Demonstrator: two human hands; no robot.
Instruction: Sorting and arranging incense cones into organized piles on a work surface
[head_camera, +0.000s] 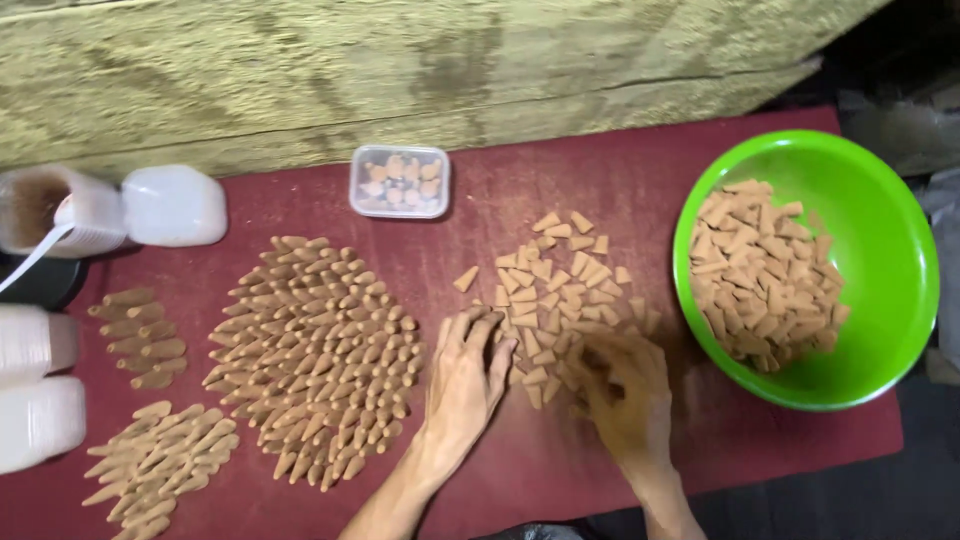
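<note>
A loose heap of tan cone-shaped pieces (556, 283) lies on the dark red mat (620, 170). My left hand (466, 378) rests flat at the heap's left edge, fingers apart, touching the nearest cones. My right hand (624, 392) is curled over the heap's lower right, fingers bent around some cones; what it grips is partly hidden. Left of my left hand stands a large patch of upright cones (315, 350) packed side by side.
A green bowl (880, 210) of cones sits at the right. A small clear lidded box (400, 181) of cones stands at the back. White plastic containers (172, 204) line the left, with two smaller cone groups (140, 335) nearby. A wooden wall runs behind.
</note>
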